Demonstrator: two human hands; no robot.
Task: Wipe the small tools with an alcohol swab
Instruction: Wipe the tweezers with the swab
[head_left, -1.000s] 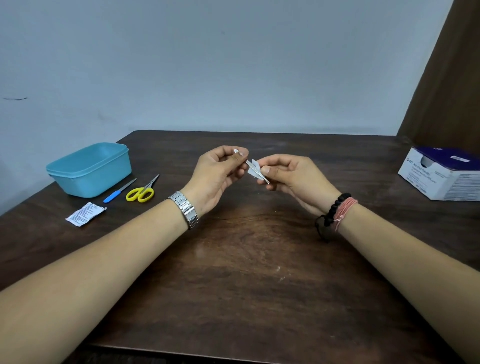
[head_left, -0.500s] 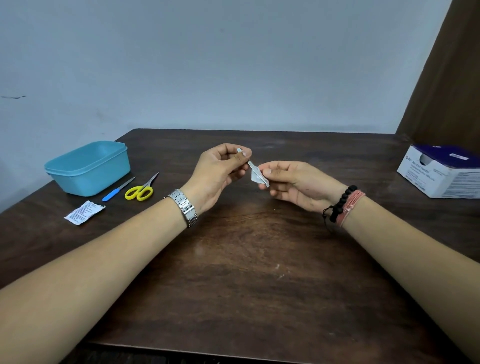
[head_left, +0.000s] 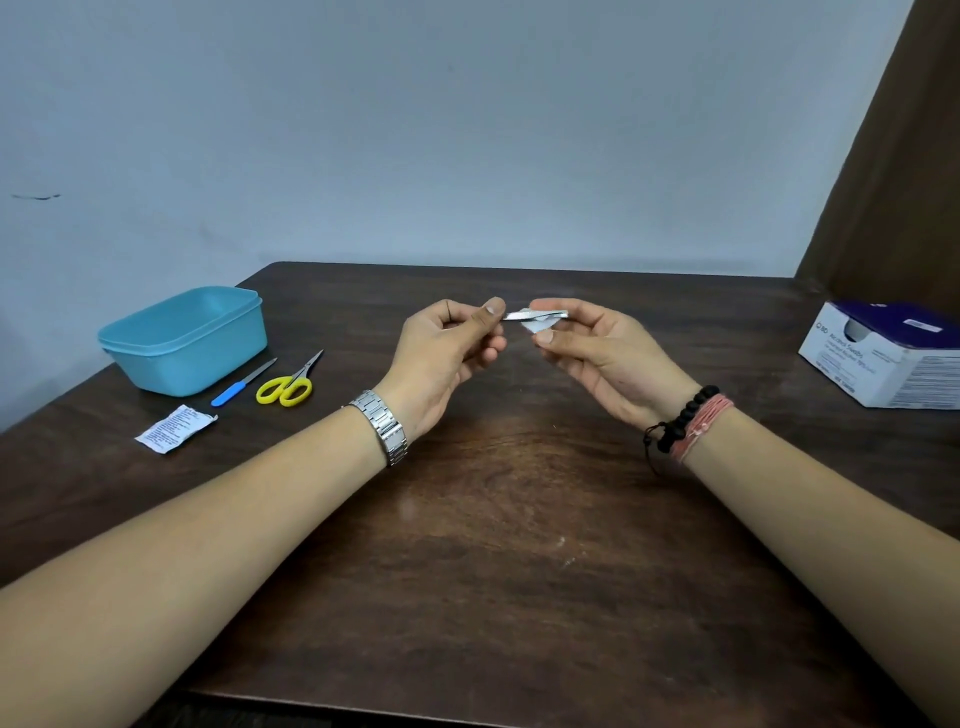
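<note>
tool (metal) pinched between both hands' fingers.

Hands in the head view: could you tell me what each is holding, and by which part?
Left hand pinches one end of a small metal tool. Right hand holds a white swab against its other end.

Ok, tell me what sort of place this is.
Probably a plain room at home or in an office, not a clinic: a dark wooden table against a bare painted wall, with a blue plastic tub, yellow scissors and a box of alcohol swabs on it.
</note>
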